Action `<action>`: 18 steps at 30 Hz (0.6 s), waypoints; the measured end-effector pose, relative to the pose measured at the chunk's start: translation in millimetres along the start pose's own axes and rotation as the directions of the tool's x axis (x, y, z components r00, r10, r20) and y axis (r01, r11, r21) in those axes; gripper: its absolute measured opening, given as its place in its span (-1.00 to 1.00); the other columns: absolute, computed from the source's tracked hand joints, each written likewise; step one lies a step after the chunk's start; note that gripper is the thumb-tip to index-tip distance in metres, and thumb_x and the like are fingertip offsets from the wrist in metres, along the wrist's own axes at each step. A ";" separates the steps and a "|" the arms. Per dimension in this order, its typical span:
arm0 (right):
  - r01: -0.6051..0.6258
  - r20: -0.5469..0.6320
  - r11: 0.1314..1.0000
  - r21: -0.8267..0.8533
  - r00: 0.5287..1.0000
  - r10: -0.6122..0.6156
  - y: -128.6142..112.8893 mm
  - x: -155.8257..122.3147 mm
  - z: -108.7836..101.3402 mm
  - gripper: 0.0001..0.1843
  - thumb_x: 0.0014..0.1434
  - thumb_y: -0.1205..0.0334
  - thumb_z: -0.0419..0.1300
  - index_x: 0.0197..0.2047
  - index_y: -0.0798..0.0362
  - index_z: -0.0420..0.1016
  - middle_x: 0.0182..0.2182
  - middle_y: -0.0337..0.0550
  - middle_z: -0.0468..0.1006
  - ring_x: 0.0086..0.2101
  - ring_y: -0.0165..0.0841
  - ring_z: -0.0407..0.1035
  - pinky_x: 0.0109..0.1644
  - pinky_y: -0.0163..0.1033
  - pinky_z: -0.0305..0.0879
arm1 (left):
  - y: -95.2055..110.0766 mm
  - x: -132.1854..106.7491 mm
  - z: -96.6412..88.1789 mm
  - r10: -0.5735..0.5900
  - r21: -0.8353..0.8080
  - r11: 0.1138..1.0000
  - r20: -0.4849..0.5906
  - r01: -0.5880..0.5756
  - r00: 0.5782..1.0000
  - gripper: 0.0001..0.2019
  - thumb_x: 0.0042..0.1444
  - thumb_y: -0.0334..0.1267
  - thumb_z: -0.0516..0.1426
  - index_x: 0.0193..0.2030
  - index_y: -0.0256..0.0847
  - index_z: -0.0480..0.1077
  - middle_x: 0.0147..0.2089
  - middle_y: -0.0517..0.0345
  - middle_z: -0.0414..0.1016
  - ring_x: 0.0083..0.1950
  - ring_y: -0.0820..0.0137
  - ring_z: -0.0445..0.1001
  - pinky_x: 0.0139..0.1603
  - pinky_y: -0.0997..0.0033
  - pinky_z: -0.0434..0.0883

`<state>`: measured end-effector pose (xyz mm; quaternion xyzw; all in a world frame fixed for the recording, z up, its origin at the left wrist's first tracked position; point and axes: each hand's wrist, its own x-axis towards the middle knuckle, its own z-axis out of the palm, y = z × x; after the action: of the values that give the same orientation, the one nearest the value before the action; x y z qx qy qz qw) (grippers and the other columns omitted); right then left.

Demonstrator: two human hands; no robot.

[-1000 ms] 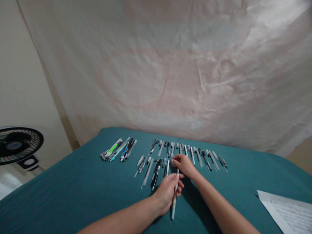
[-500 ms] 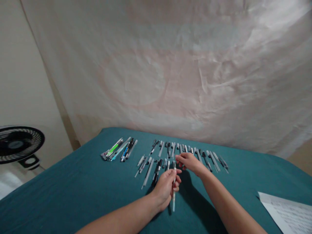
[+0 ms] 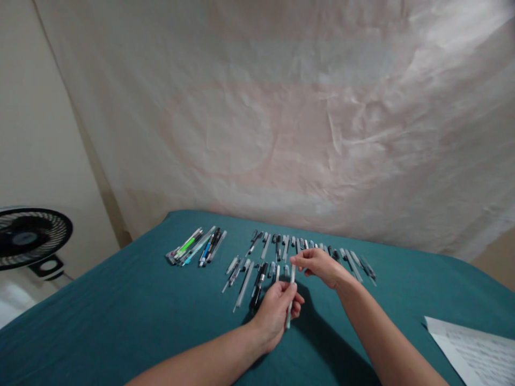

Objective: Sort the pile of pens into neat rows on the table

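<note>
My left hand (image 3: 278, 308) is closed round a slim white pen (image 3: 290, 300), its thumb along the barrel and the lower end sticking out below the fingers. The pen stands tilted, top end away from me. My right hand (image 3: 316, 264) is closed in a pinch at the pen's top end; exactly what part lies between the fingertips is too small to make out. Just beyond the left hand, a black pen (image 3: 258, 295) and a clear pen (image 3: 243, 289) lie on the cloth, with a short cap (image 3: 286, 270) close to the held pen.
Pens, caps and thin refills lie in a back row (image 3: 277, 246) on the green cloth (image 3: 120, 311). A bunch of pens, one with bright green (image 3: 185, 245), lies at the left. Written paper (image 3: 475, 346) is at the right edge. A black fan (image 3: 30, 238) stands beyond the table's left side.
The pen and my left hand have shifted slightly right, and the pen sits lower in view of its grip. My right hand now meets the pen's top end; before, it was apart from it.
</note>
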<state>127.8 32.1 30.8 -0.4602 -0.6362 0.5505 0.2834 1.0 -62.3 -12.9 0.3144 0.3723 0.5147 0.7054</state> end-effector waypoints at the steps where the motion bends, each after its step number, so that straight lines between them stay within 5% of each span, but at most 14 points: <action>1: -0.004 -0.005 1.000 0.019 1.000 0.004 0.0 -0.1 -2.3 -0.64 -0.19 -0.02 0.27 -0.59 0.14 0.38 -0.67 -0.28 0.33 -0.63 -0.56 0.12 -0.58 -0.40 0.04 | -1.4 0.1 0.1 0.001 0.014 1.000 0.001 -0.001 1.000 -0.75 0.03 -0.10 0.07 -0.33 -0.27 0.19 -0.45 0.21 0.32 -0.53 0.62 0.22 -0.48 0.58 0.16; 18: -0.104 0.154 0.979 0.177 0.985 0.077 -0.4 -4.3 -2.7 -0.59 -0.14 -0.08 0.23 -0.40 0.13 0.45 -0.48 -0.22 0.38 -0.49 -0.53 0.23 -0.48 -0.42 0.14 | 2.9 -1.3 2.4 -0.015 -0.079 0.997 0.045 0.019 0.999 -0.75 0.07 -0.10 0.02 -0.30 -0.29 0.21 -0.49 0.21 0.28 -0.55 0.61 0.20 -0.52 0.56 0.11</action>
<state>131.8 29.4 32.5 -0.4190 -0.5799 0.6517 0.2519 1.3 -62.9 -9.0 0.2945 0.3385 0.5158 0.7298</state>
